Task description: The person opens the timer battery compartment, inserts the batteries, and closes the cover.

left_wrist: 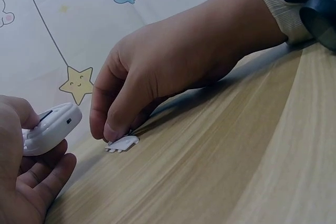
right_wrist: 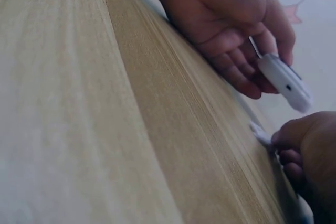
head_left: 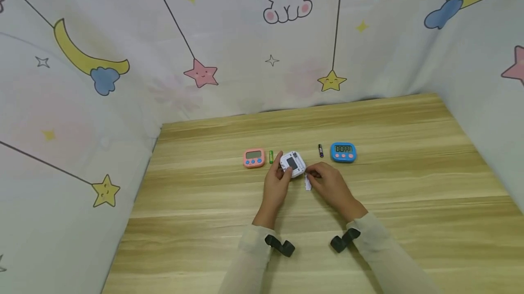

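Note:
In the head view my left hand point(head_left: 275, 187) holds a white digital timer point(head_left: 300, 165) above the table, back side up, with the thumb on its back and the fingers beneath. A battery slot shows along one edge. To its right, my right hand point(head_left: 330, 186) reaches down to a small white battery cover point(head_left: 308, 183) on the table. The left wrist view shows the right thumb and fingertips pinching one edge of this cover point(left_wrist: 124, 144), whose toothed side faces outward. The timer point(right_wrist: 286, 81) is apart from the cover in the right wrist view.
A pink timer point(head_left: 254, 158) and a green battery point(head_left: 271, 157) lie left of the left hand. Beyond the right hand are a dark battery point(head_left: 321, 150) and a blue timer point(head_left: 343, 152). A patterned cloth wall point(head_left: 245, 57) borders the wooden table point(head_left: 204, 230).

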Tool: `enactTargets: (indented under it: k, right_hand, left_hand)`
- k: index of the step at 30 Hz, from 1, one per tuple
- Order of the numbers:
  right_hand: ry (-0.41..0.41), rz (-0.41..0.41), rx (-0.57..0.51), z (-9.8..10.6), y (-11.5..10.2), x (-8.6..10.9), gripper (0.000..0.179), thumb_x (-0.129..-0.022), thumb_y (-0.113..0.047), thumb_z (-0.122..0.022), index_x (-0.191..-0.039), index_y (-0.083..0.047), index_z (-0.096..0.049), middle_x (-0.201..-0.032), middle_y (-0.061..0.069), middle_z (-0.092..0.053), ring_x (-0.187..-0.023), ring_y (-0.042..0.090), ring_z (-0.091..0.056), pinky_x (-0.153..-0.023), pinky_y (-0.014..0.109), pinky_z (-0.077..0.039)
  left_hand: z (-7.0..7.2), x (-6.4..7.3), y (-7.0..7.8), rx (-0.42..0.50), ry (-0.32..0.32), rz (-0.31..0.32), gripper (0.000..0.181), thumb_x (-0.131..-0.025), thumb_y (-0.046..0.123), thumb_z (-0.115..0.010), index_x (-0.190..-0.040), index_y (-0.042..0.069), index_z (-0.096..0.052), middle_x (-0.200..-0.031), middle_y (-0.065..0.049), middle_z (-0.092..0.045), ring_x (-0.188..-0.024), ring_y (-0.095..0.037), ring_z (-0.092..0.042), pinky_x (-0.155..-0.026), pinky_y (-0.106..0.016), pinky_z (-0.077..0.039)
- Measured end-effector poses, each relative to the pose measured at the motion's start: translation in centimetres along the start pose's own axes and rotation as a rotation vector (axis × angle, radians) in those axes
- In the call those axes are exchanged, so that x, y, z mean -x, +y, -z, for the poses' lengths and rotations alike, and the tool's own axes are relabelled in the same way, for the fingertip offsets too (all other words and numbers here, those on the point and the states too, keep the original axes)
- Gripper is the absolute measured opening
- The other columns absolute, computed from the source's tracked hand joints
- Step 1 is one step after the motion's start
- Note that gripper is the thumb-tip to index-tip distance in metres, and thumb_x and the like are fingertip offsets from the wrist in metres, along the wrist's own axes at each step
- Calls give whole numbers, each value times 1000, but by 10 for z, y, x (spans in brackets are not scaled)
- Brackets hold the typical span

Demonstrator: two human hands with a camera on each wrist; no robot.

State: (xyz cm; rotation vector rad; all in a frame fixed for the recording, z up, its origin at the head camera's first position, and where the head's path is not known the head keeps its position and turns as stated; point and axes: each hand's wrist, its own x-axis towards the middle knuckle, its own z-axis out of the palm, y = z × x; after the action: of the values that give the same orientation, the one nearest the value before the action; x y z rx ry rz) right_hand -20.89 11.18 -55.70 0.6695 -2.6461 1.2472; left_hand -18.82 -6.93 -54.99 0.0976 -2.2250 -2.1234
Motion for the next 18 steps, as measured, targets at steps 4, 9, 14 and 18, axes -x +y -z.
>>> enactTargets:
  k: [4,9,14,18]
  right_hand:
    - [18,2,-16,0,-1,0,12,-89,-7,-71,-101,-8,-70,-97,2,-67,-83,11,-64,-72,30,-54]
    - [29,29,-42,0,-1,-1,12,-90,-7,-68,-102,-7,-69,-97,3,-66,-83,11,-63,-73,28,-54]
    - [61,64,-39,4,-2,1,15,-89,-7,-68,-103,-8,-69,-99,2,-66,-86,12,-63,-76,30,-54]
    - [121,99,-21,12,-2,0,16,-89,-7,-68,-105,-9,-68,-101,2,-65,-89,15,-61,-77,34,-52]
  left_hand:
    - [0,-3,-6,1,-2,-14,57,-98,13,-57,-151,14,-36,-131,-15,-57,-110,-20,-62,-83,-26,-53]
    - [3,-3,-4,-16,19,-7,56,-98,14,-58,-151,14,-37,-131,-14,-58,-109,-19,-62,-83,-26,-53]
    - [3,-3,-2,-5,6,11,57,-98,10,-57,-151,12,-36,-132,-17,-57,-110,-21,-61,-83,-25,-52]
    - [1,2,12,-9,-9,7,57,-97,6,-56,-150,4,-35,-131,-21,-56,-109,-24,-61,-83,-25,-52]
